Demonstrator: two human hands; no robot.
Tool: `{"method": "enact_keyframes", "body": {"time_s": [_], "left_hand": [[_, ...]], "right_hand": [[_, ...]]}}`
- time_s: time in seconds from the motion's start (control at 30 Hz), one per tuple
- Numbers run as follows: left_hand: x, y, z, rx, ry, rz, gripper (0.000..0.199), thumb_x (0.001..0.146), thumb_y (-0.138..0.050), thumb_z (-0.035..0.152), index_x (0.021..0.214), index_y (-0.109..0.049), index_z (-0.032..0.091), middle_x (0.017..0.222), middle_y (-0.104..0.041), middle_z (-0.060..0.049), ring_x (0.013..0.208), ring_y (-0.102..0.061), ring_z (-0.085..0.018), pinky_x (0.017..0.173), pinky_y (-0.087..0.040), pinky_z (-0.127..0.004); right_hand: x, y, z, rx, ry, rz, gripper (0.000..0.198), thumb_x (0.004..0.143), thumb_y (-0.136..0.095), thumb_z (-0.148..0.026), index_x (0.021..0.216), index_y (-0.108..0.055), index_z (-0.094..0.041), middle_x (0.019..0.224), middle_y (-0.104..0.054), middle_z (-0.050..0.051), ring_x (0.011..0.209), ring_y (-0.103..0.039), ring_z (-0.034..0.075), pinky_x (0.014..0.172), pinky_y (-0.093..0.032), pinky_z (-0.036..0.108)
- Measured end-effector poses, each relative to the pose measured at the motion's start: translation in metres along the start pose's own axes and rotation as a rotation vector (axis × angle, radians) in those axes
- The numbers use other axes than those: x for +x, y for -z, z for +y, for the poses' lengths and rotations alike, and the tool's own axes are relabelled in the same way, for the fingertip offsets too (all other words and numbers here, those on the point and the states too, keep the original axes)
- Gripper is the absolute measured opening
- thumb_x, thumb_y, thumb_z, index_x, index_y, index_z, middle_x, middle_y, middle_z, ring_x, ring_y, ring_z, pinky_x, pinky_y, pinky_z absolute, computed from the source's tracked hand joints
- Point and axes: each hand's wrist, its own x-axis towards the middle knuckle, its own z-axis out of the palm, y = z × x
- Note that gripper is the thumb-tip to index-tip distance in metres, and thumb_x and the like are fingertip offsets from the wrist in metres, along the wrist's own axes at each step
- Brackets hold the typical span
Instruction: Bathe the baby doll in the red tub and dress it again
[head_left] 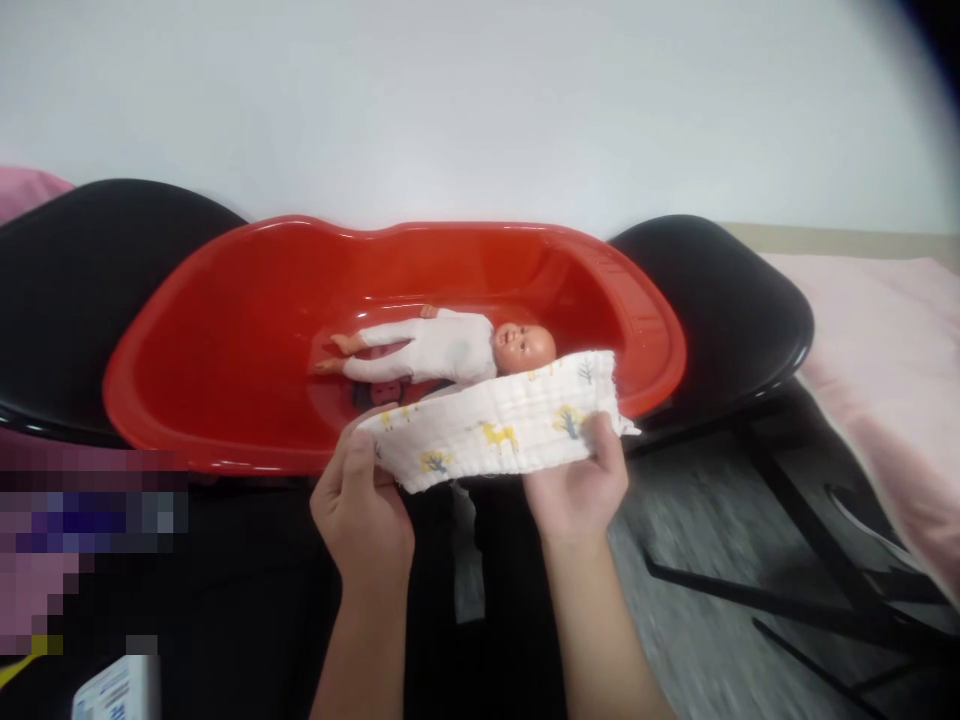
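Between my two hands a white muslin cloth [480, 435] with yellow and grey animal and tree prints is stretched out, folded into a long strip. My left hand [364, 505] pinches its left end, and my right hand [581, 485] grips the right end with the thumb on top. Just beyond the cloth, a baby doll [450, 345] in a white suit lies on its back in a red baby bathtub [225, 330], head toward the right. The cloth's upper edge hides part of the doll's near side.
Black oval surfaces, left [97, 300] and right [712, 310], flank the tub. Pink cloth [885, 370] covers a surface at far right, with dark metal legs [757, 595] beneath. A white labelled package [120, 690] sits at lower left. A pale wall [480, 110] stands behind.
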Motion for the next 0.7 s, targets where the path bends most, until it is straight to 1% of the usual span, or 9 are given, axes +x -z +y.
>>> {"method": "enact_keyframes", "body": {"time_s": [0.1, 0.2, 0.27, 0.33, 0.47, 0.57, 0.63, 0.7], "left_hand": [[0.003, 0.0, -0.001, -0.002, -0.058, 0.105, 0.014, 0.084, -0.071, 0.029, 0.083, -0.073, 0.015, 0.082, -0.07, -0.001, 0.083, -0.067, -0.016, 0.078, -0.056, -0.028], [0.006, 0.002, -0.002, 0.007, -0.1, 0.186, 0.014, 0.081, -0.075, 0.029, 0.082, -0.072, 0.015, 0.077, -0.067, 0.002, 0.077, -0.064, -0.013, 0.075, -0.055, -0.026], [0.008, 0.003, -0.002, 0.01, -0.105, 0.196, 0.014, 0.08, -0.075, 0.029, 0.082, -0.071, 0.015, 0.076, -0.066, 0.002, 0.075, -0.063, -0.012, 0.074, -0.055, -0.025], [0.009, 0.004, -0.002, 0.01, -0.097, 0.198, 0.016, 0.081, -0.075, 0.03, 0.082, -0.071, 0.014, 0.077, -0.065, 0.002, 0.074, -0.062, -0.012, 0.073, -0.054, -0.024], [0.009, 0.005, -0.002, 0.035, -0.098, 0.199, 0.018, 0.081, -0.074, 0.031, 0.084, -0.07, 0.013, 0.079, -0.064, 0.001, 0.077, -0.062, -0.013, 0.076, -0.053, -0.026], [0.01, 0.006, -0.003, 0.071, -0.126, 0.189, 0.018, 0.083, -0.072, 0.032, 0.083, -0.068, 0.014, 0.078, -0.062, 0.002, 0.077, -0.062, -0.013, 0.077, -0.053, -0.027], [0.011, 0.006, -0.004, 0.063, -0.146, 0.192, 0.019, 0.083, -0.072, 0.032, 0.08, -0.066, 0.015, 0.076, -0.06, 0.002, 0.077, -0.061, -0.013, 0.078, -0.052, -0.026], [0.011, 0.006, -0.005, 0.046, -0.153, 0.197, 0.024, 0.085, -0.07, 0.035, 0.075, -0.064, 0.015, 0.073, -0.058, 0.003, 0.076, -0.059, -0.012, 0.077, -0.051, -0.025]], "right_hand": [[-0.001, 0.0, 0.003, -0.117, 0.057, 0.042, 0.045, 0.086, -0.062, -0.035, 0.128, -0.062, -0.023, 0.128, -0.065, 0.007, 0.125, -0.057, 0.025, 0.113, -0.039, 0.052], [-0.001, 0.002, 0.007, -0.312, 0.21, 0.121, 0.052, 0.077, -0.072, -0.026, 0.128, -0.06, -0.021, 0.123, -0.067, 0.008, 0.115, -0.063, 0.023, 0.108, -0.045, 0.049], [-0.001, 0.004, 0.009, -0.438, 0.326, 0.181, 0.054, 0.074, -0.076, -0.024, 0.126, -0.06, -0.022, 0.123, -0.066, 0.007, 0.11, -0.064, 0.022, 0.104, -0.048, 0.046], [-0.001, 0.005, 0.009, -0.536, 0.403, 0.22, 0.053, 0.071, -0.078, -0.024, 0.121, -0.063, -0.023, 0.123, -0.066, 0.006, 0.108, -0.064, 0.02, 0.101, -0.05, 0.044], [-0.003, 0.007, 0.007, -0.705, 0.462, 0.252, 0.04, 0.072, -0.078, -0.028, 0.111, -0.07, -0.021, 0.115, -0.069, 0.006, 0.102, -0.065, 0.02, 0.095, -0.052, 0.041], [-0.004, 0.01, 0.004, -0.789, 0.482, 0.247, 0.033, 0.074, -0.076, -0.03, 0.105, -0.073, -0.02, 0.11, -0.07, 0.006, 0.098, -0.066, 0.021, 0.092, -0.052, 0.041], [-0.004, 0.012, 0.001, -0.842, 0.496, 0.199, 0.027, 0.076, -0.074, -0.028, 0.101, -0.074, -0.021, 0.107, -0.071, 0.005, 0.098, -0.066, 0.02, 0.093, -0.052, 0.04], [-0.004, 0.013, -0.003, -0.929, 0.499, 0.132, 0.021, 0.078, -0.07, -0.024, 0.098, -0.075, -0.022, 0.104, -0.071, 0.004, 0.098, -0.065, 0.019, 0.093, -0.051, 0.038]]}}
